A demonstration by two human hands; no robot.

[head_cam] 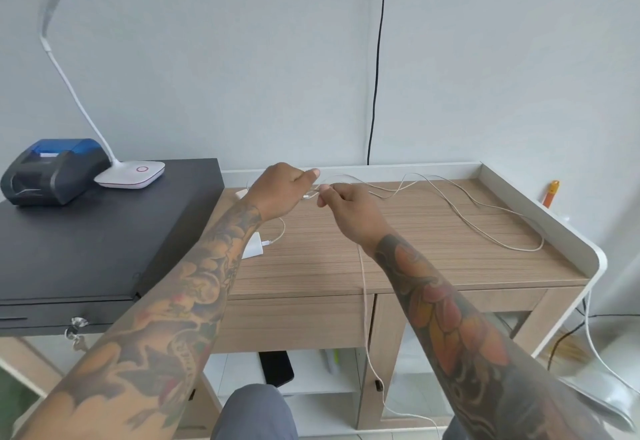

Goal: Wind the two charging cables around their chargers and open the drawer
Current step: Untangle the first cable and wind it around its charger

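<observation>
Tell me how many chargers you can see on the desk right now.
2. One white charger lies near the desk's left edge, partly behind the left forearm, its cable plugged in. A second white charger peeks out farther back, mostly hidden behind the left hand.

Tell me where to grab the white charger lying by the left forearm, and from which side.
Grip the white charger across its flat block body, coming from above. It lies flat on the desk, its cable leaves on the right, and the left forearm hides its left side.
</observation>
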